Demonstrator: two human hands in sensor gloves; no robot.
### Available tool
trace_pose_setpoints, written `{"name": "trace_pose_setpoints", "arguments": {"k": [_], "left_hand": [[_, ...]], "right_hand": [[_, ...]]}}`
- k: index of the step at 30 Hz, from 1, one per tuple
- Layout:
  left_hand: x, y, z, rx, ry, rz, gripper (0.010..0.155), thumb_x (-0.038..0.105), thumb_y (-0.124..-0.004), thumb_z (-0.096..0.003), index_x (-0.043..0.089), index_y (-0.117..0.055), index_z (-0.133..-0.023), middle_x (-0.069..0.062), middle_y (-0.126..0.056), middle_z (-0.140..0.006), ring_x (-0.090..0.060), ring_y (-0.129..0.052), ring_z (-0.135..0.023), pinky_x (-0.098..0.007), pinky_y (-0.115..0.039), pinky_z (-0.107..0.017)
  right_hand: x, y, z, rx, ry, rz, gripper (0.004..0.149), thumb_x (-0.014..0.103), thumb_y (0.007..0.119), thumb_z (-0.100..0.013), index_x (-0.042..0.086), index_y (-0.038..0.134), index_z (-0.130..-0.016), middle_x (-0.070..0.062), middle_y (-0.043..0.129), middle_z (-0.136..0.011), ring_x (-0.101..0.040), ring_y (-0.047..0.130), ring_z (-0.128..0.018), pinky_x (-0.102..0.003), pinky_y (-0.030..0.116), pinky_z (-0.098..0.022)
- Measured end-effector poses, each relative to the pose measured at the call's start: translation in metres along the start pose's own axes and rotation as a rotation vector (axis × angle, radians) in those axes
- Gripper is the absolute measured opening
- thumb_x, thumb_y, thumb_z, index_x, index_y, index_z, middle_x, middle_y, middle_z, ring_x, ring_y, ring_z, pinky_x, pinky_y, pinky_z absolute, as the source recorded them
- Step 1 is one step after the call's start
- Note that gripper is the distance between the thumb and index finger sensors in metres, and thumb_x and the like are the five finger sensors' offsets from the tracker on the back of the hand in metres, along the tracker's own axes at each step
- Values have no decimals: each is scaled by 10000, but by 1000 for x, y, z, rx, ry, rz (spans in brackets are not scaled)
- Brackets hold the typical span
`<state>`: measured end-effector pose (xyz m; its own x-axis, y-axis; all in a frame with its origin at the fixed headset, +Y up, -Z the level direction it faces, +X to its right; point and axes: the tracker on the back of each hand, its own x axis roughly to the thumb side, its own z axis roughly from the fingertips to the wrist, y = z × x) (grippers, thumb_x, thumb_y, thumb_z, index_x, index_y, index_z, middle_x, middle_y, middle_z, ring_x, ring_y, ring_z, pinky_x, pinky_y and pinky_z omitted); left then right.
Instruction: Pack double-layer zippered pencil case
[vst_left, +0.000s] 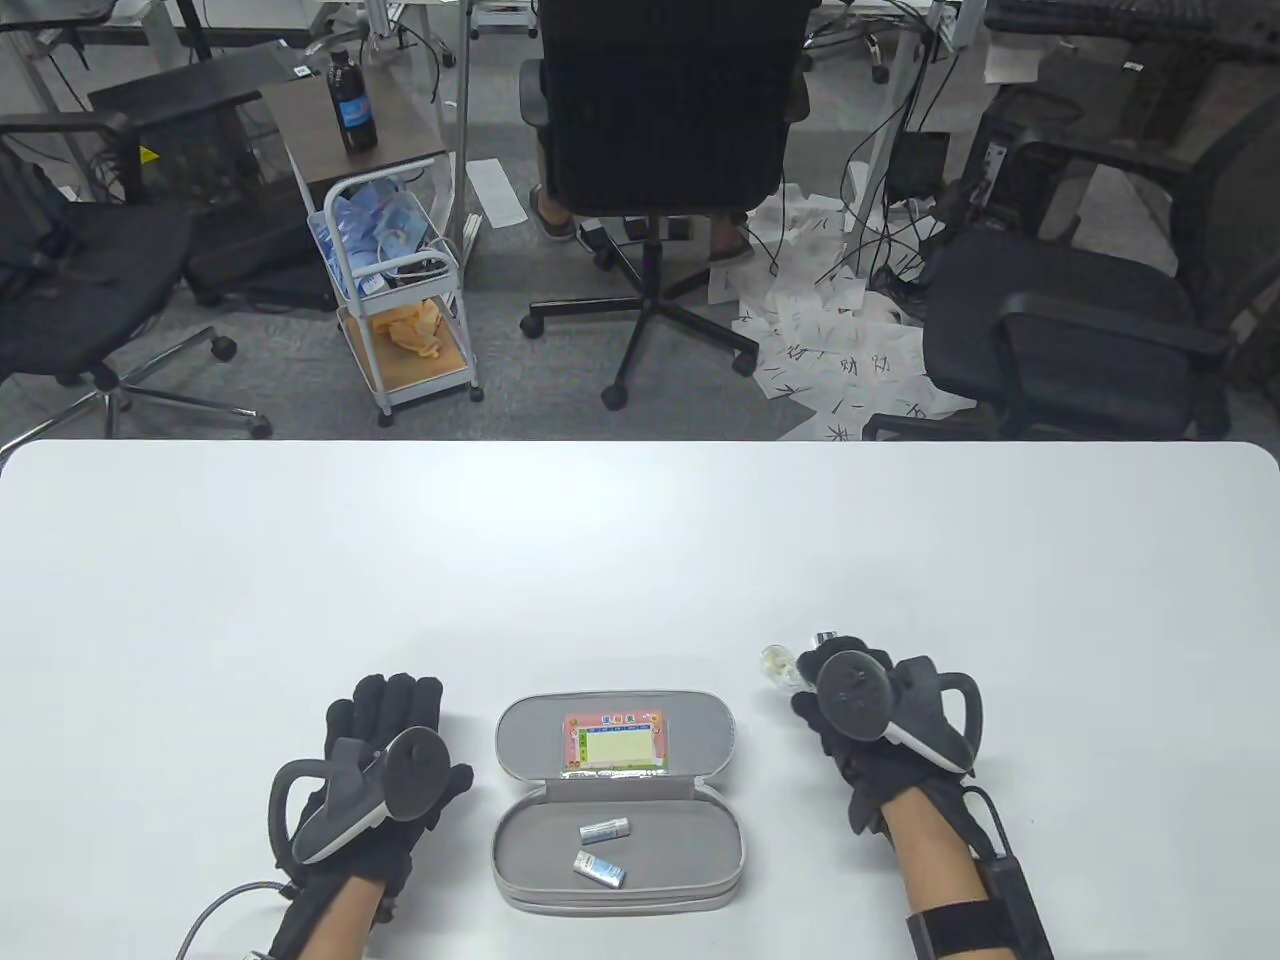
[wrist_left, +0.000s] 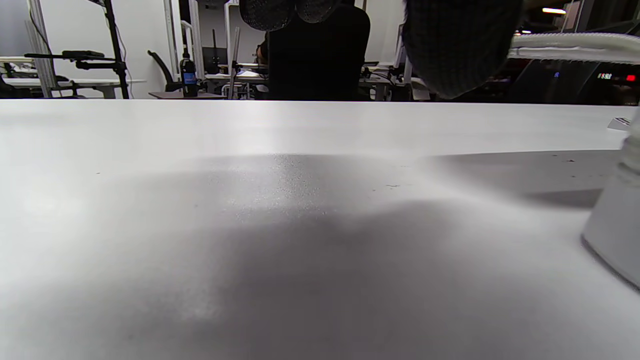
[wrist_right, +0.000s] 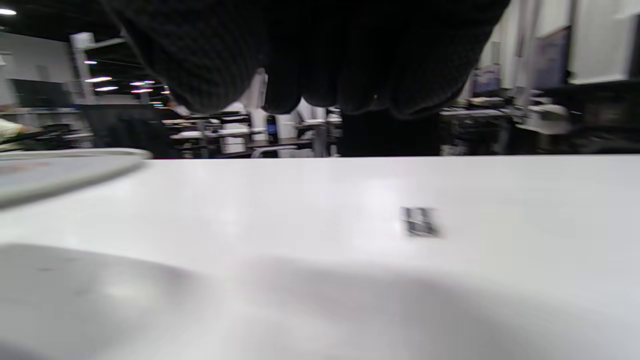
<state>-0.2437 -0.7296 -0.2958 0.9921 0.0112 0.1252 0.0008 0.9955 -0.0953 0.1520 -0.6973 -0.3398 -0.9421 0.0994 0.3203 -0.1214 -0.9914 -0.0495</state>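
A grey pencil case (vst_left: 618, 800) lies open near the front edge of a white table (vst_left: 640, 540), its long axis running left to right and its hinged lid (vst_left: 617, 735) folded back on the far side; a colourful timetable card (vst_left: 614, 744) sits in the lid's window, its print too small to read. 2 small cylinders with pale blue-and-white labels (vst_left: 605, 829) (vst_left: 599, 869), wording illegible, rest apart in the near tray. The left hand (vst_left: 385, 770) lies flat on the table just left of the case, fingers spread and holding nothing. The right hand (vst_left: 860, 720), to the case's right, has its fingers curled around a small clear object (vst_left: 777, 664) that juts out past them toward the left; what it is cannot be told. In the right wrist view a small dark item (wrist_right: 419, 221) lies blurred on the table. Beyond the table stand black office chairs (vst_left: 660, 130), a white cart (vst_left: 400, 290), a dark bottle with a blue label (vst_left: 351, 105) and scattered papers (vst_left: 830, 330) on the floor
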Motion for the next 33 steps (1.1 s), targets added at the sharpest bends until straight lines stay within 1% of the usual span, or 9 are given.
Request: {"name": "trace_pose_setpoints", "arguments": {"k": [4,8,15,17,20,23,26,29,33], "left_hand": [[-1,0,1,-2,7,2,892,543,-828,-524,120,-407,-1187,-211,-444,-1213,-508,-350,-1077,-627,-311,-736],[-2,0,1,-2,12,4,891,540,-829,-524,118,-408,-1186,-210,-444,-1213,-507,-349,-1076,-627,-310,-736],[1,-1,1,-9,1,-3,881,533,-826,-529,125,-407,-1187,-202,-445,-1215,-503,-340,-1077,-625,-310,-736],[1,-1,1,-8,-1,-1,880,534,-827,-529,127,-408,-1187,-199,-445,-1215,-504,-339,-1077,-625,-309,-736],[0,-1,1,-7,-6,7,874,532,-826,-531,135,-406,-1188,-189,-439,-1219,-501,-312,-1077,-625,-301,-736],[-1,0,0,-5,-17,25,866,524,-826,-535,137,-409,-1188,-186,-439,-1219,-497,-297,-1076,-624,-297,-735],[-1,-1,0,-4,-15,42,860,519,-824,-539,137,-408,-1188,-186,-435,-1219,-490,-283,-1074,-614,-285,-734],[0,-3,-1,-12,-8,17,859,519,-823,-540,139,-407,-1188,-180,-428,-1220,-478,-266,-1074,-599,-271,-732],[-1,-4,-1,-13,-9,36,857,516,-822,-542,138,-404,-1188,-179,-423,-1221,-475,-259,-1073,-597,-267,-731]], "right_hand": [[58,5,9,99,-265,56,513,414,779,-443,190,748,-904,-87,727,-944,-297,771,-784,-428,753,-615],[88,14,22,121,-397,233,508,458,810,-426,232,795,-880,-44,713,-929,-284,728,-800,-477,689,-660],[99,26,26,215,-460,248,498,512,847,-409,264,838,-842,-6,726,-894,-261,717,-789,-481,669,-669],[93,21,24,183,-443,198,536,570,822,-389,283,836,-842,4,735,-905,-256,733,-791,-476,678,-668],[56,-7,16,-10,-275,-62,534,580,771,-404,282,823,-844,-8,723,-987,-287,722,-851,-480,669,-664],[7,-26,5,-172,4,-111,439,464,756,-483,268,810,-872,-20,783,-984,-283,787,-854,-452,721,-639],[-40,-19,-17,-50,314,-80,476,412,718,-521,231,735,-960,-74,736,-1049,-313,766,-901,-452,721,-654],[-70,5,-39,11,477,-72,484,374,730,-518,214,721,-975,-103,738,-1046,-309,810,-866,-423,768,-617],[-85,44,-64,220,621,-68,593,446,758,-498,231,622,-1034,-149,719,-1047,-322,854,-824,-399,820,-559]]}}
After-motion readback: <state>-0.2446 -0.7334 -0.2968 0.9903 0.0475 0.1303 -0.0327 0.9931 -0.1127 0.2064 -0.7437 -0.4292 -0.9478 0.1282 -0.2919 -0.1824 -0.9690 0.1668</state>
